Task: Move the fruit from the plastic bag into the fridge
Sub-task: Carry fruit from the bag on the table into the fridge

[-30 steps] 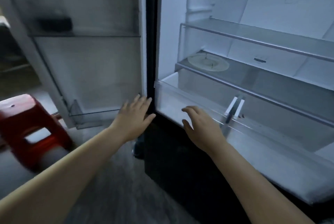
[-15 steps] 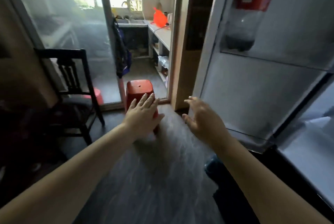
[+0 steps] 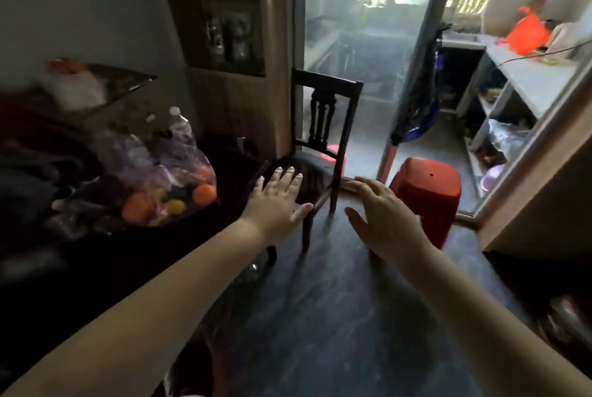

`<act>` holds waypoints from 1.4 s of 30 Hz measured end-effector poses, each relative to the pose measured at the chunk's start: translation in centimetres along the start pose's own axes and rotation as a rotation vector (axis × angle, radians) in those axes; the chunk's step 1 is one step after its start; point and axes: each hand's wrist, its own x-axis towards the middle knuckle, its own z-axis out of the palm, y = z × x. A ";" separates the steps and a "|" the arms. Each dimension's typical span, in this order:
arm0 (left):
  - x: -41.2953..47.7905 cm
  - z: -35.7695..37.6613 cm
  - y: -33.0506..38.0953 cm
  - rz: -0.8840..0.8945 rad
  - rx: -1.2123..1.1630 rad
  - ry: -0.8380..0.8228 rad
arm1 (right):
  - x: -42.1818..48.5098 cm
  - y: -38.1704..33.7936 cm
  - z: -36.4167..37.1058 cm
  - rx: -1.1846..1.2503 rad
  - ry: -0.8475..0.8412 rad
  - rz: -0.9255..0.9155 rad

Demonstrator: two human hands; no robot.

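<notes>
- We find both hands empty and spread flat, fingers apart: the left hand [image 3: 277, 196] in front of the chair [image 3: 323, 153], the right hand [image 3: 382, 220] near the red stool [image 3: 427, 191].
- The bag [image 3: 160, 172] lies on the dark tabletop [image 3: 230, 169] to the left, near the left hand and not touched. The fridge is not in view.
- Fruit [image 3: 203, 194] shows through the clear film: orange and smaller yellow pieces, with some dark ones.
- We judge the film thin, slack and slippery, and the load moderate and loose. We advise gathering the bunched top, or supporting the bag from beneath. The fruit looks liable to bruise.
- A bottle [image 3: 179, 124] stands just behind the bag and could be knocked over.
- The tabletop is cluttered and dim. The room is narrow, with dark flooring and a bright doorway ahead.
</notes>
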 end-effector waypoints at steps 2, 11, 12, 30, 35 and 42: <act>-0.1 0.5 -2.7 -0.076 -0.027 -0.012 | 2.9 -1.1 1.8 0.025 -0.034 -0.083; 1.7 3.5 -9.3 -0.373 -0.019 -0.055 | 13.2 -1.6 8.0 0.101 -0.168 -0.336; 2.2 3.7 -10.0 -0.413 -0.026 -0.056 | 14.5 -1.4 8.5 0.102 -0.179 -0.365; 3.4 9.1 -24.5 -0.840 -0.089 -0.039 | 29.5 -10.0 24.1 0.148 -0.472 -0.738; 5.4 10.8 -32.0 -0.793 -0.104 -0.054 | 33.7 -14.0 29.3 0.102 -0.535 -0.720; 7.5 13.2 -38.7 -0.671 -0.058 -0.061 | 37.6 -17.0 35.0 0.054 -0.623 -0.693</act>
